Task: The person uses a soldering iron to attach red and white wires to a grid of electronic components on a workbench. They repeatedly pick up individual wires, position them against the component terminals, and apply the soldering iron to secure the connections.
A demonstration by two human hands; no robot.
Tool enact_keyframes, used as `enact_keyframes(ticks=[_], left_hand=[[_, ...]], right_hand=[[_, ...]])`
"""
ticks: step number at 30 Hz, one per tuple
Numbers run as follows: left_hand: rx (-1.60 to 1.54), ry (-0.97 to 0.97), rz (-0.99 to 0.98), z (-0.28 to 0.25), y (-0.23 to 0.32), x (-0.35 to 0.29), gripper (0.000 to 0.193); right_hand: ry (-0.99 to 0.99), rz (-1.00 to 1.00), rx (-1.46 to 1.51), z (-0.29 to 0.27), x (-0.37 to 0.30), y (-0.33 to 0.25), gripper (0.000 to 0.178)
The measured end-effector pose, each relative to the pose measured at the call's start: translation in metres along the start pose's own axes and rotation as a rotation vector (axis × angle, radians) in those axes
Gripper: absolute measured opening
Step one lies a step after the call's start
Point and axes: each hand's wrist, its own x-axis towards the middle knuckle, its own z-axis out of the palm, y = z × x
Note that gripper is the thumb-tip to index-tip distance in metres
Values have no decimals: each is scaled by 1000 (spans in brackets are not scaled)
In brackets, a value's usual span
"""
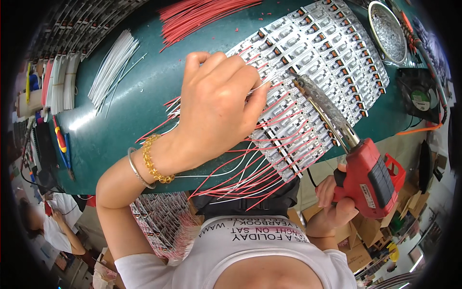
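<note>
Over a panel of small circuit boards (pixel 308 53) on the green table, my left hand (pixel 219 103) is closed in a pinch. A thin white wire (pixel 267 81) sticks out past its fingertips toward the panel. My right hand (pixel 334 197) grips a red soldering gun (pixel 370 178) by its handle. The gun's tip (pixel 294 75) reaches the boards just right of the wire's end; whether they touch I cannot tell. Red wires (pixel 284 139) and white ones run from the panel's near rows toward me, some hanging over the table's front edge. My left palm and part of its fingers are hidden.
Loose red wires (pixel 197 17) lie at the back, with a bundle of white wires (pixel 113 67) to the left. A round metal bowl (pixel 387 32) and a black fan (pixel 419 96) stand at the right. Tools with coloured handles (pixel 60 139) rest at left. Another person (pixel 65 221) sits farther left.
</note>
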Motion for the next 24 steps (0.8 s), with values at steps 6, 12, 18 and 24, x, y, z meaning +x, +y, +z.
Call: enact_keyframes(ticks=[6,12,18,24], left_hand=[[-22,12,4,-8,1,3,11],[-38,2,-102,-50,5,14,5],[-171,-243,-227,-35,19,13,8],[-25,-123,-92,-8,15,5,16]], right_hand=[[-14,-1,96,-6,1,0,83],[45,-8,160,-17,-5,3,81],[1,18,155,-25,-12,6,84],[-50,26,110,-27,-15,5,86]])
